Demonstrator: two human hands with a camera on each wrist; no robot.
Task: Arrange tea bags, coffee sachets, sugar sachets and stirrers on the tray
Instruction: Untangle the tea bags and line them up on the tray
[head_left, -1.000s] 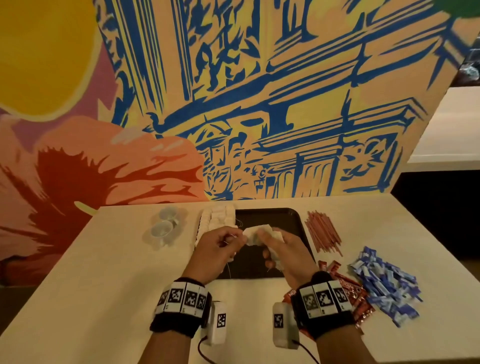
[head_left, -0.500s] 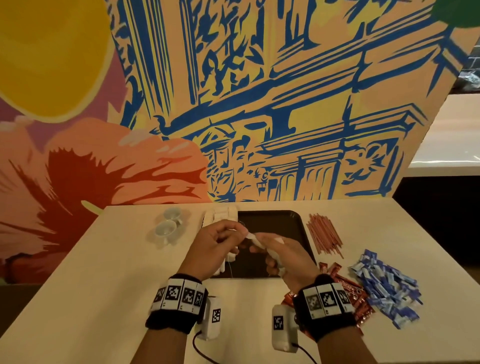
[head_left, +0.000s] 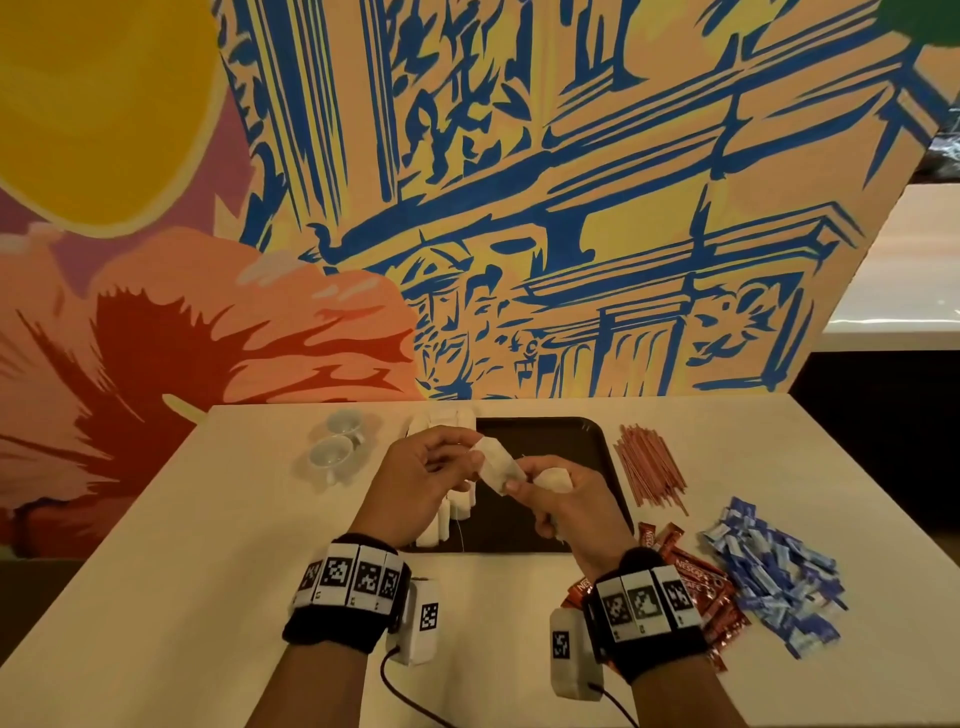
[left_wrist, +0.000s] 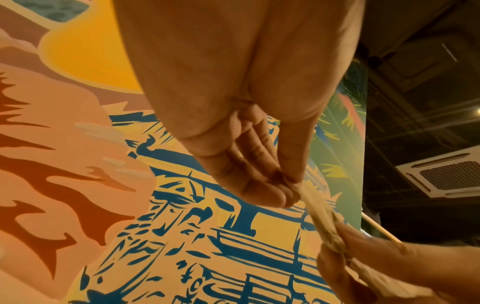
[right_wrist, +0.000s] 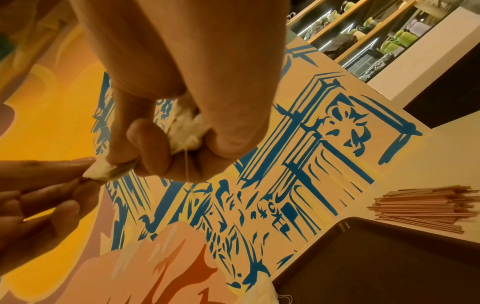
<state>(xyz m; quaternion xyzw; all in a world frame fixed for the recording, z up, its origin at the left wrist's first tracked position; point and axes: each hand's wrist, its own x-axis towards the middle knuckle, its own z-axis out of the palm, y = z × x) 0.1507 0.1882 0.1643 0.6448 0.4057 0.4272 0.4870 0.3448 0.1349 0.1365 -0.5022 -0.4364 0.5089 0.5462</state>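
Observation:
Both hands hover over the black tray (head_left: 550, 436). My left hand (head_left: 467, 451) pinches one end of a white tea bag (head_left: 496, 467) between thumb and fingertips (left_wrist: 291, 185). My right hand (head_left: 519, 484) pinches the other end and holds a small bunch of tea bags (right_wrist: 185, 127) in its curled fingers, with a string (right_wrist: 188, 168) hanging from it. A row of tea bags (head_left: 449, 512) lies along the tray's left edge. Right of the tray lie stirrers (head_left: 649, 467), red coffee sachets (head_left: 698, 587) and blue sugar sachets (head_left: 774, 577).
Two small white cups (head_left: 337, 447) stand on the table left of the tray. The painted wall rises right behind the table's far edge. The table (head_left: 208, 571) ends on the right just past the sugar pile.
My left hand has drawn one tea bag out of the bunch in my right hand, and it now spans the gap between them. Both hands stay over the tray.

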